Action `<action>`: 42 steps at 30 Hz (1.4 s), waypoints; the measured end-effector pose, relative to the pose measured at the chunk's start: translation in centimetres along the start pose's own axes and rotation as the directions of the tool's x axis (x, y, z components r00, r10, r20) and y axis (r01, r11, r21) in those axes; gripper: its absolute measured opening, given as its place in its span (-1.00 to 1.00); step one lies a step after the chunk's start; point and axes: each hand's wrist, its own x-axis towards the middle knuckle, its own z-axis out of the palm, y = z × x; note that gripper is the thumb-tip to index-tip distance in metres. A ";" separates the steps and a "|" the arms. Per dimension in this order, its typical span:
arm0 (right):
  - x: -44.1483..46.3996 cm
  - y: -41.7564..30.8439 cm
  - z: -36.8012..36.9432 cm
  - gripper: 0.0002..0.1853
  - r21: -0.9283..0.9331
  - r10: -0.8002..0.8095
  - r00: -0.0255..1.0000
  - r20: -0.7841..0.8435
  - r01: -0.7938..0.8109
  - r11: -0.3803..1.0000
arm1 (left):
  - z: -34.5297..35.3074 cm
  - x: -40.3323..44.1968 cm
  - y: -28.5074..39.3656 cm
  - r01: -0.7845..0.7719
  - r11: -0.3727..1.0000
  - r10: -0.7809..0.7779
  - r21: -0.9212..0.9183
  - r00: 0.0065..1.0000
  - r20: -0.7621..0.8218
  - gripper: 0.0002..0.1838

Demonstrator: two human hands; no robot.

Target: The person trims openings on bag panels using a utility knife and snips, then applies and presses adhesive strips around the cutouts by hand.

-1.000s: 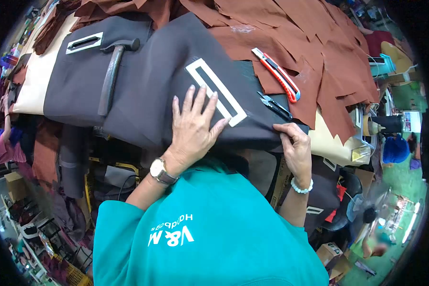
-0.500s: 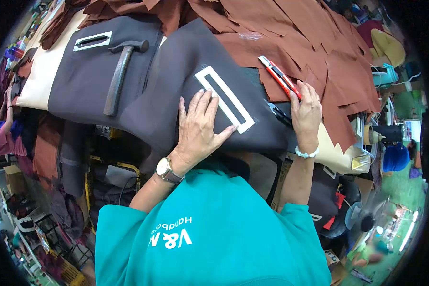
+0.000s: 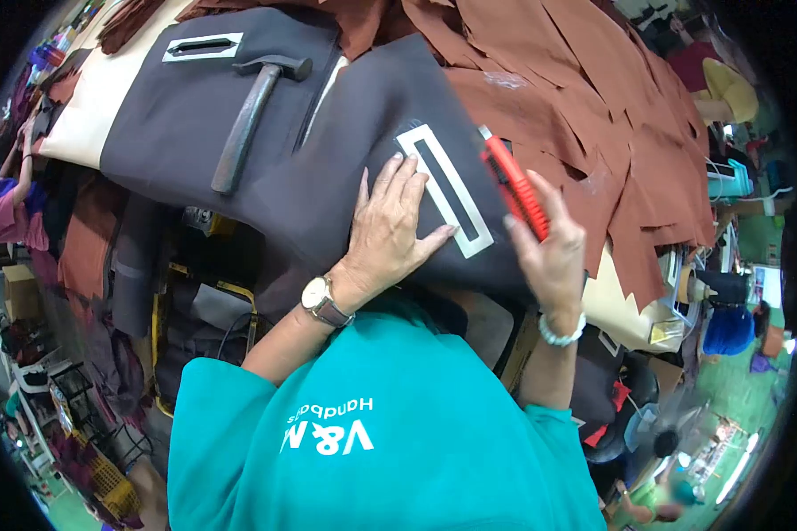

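My left hand (image 3: 390,221) lies spread on a dark grey-brown sheet (image 3: 350,133). Its fingertips touch the left edge of a white rectangular frame (image 3: 477,245) with a long slot, set at a slant on the sheet. To the right, my right hand (image 3: 555,257) grips a red utility knife (image 3: 516,184), held up beside the frame with its tip pointing up and away. The knife and hand are slightly blurred; whether the blade is out I cannot tell.
A hammer (image 3: 248,128) rests on another dark piece (image 3: 159,115) at the left, below a smaller white-bordered slot (image 3: 178,55). Brown cut sheets (image 3: 567,88) are heaped at the back and right. Other people (image 3: 13,199) are at the far edges.
My right hand has closed round the utility knife and lifted it off the brown sheets, towards the white frame. My left hand stays on the sheet; the whole view has shifted slightly.
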 end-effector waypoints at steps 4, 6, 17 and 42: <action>-1.3 -0.1 3.1 -0.40 0.087 -0.139 0.990 0.039 0.135 0.987 | 0.2 -0.3 0.2 -0.006 0.999 0.006 0.032 1.000 -0.004 -0.24; -1.4 -0.2 3.4 -0.40 0.097 -0.121 0.990 0.078 0.113 0.989 | 0.2 -0.4 0.2 -0.002 1.000 0.002 0.027 1.000 0.001 -0.24; -1.0 0.1 4.3 -0.40 0.035 -0.184 0.979 0.083 0.182 0.983 | 0.1 -0.3 0.3 -0.006 1.000 0.006 0.013 1.000 0.002 -0.26; 4.1 -7.0 0.5 -0.61 -0.512 -0.098 0.884 0.456 0.351 0.784 | 0.5 -0.6 0.1 0.023 0.999 -0.024 -0.032 0.999 -0.041 -0.29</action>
